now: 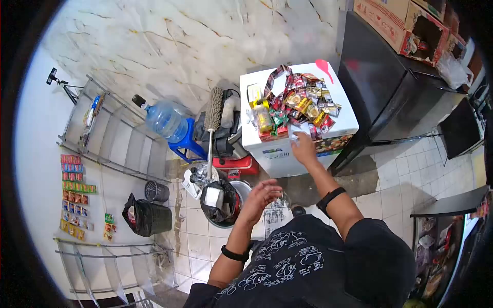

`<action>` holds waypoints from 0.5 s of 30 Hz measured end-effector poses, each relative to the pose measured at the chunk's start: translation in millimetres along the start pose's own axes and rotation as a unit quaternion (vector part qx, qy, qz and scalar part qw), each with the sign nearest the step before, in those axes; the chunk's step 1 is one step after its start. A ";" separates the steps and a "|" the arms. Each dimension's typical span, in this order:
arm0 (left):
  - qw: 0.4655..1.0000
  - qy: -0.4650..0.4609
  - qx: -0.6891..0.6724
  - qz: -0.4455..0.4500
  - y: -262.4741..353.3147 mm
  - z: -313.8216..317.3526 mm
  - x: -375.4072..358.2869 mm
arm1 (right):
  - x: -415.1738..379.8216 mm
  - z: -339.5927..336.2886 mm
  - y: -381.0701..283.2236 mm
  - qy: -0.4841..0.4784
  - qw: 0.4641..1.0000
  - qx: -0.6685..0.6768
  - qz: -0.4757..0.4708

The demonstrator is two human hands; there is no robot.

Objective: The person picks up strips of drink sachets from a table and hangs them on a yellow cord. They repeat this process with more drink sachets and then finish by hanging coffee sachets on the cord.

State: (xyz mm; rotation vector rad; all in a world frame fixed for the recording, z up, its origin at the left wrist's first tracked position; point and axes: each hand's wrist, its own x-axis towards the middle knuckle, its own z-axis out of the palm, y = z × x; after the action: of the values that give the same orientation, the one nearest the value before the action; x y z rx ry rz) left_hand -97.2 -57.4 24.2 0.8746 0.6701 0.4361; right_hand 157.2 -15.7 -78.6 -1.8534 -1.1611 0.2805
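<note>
Head view: a heap of sachets is seen piled on the top of a white cabinet, just beyond the right hand.
Sachet heap: packets near the front edge might be spilled to the floor, it is judged, if the pile were dragged or nudged by the wrist.
Jar: the yellow-lidded jar is set beside the sachets and could be tipped if it were knocked by sliding packets.
Right hand: the arm is extended forward, and the fingers are laid at the cabinet's front edge by a white piece; whether it is grasped cannot be told.
Left hand: the elbow is bent, and the hand is held raised, short of the cabinet, with fingers loosely curled and nothing seen in them.
Pink-red spoon: placed at the far right corner.
</note>
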 end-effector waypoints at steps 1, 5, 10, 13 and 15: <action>0.999 -0.016 0.030 -0.012 2.0 6.8 5.9 | 17.6 -16.8 3.0 0.043 0.999 -0.027 -0.015; 0.998 0.005 0.012 -0.054 -0.7 12.3 28.1 | 75.6 -63.5 16.1 0.066 0.990 -0.129 -0.002; 0.997 0.064 -0.032 -0.034 1.8 14.8 38.9 | 105.7 -56.8 51.3 -0.060 0.978 -0.190 0.067; 0.995 0.086 -0.032 -0.045 1.9 12.4 43.2 | 109.5 -54.2 52.5 -0.027 0.982 -0.176 0.063; 0.994 0.093 -0.030 -0.048 1.1 7.1 46.3 | 113.5 -58.2 42.3 0.003 0.989 -0.131 0.065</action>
State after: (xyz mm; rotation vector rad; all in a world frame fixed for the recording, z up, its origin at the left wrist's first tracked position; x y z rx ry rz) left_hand -59.2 -32.9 12.0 0.7476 0.8625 0.4530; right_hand 277.7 36.3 -50.0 -2.1624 -1.1170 0.2015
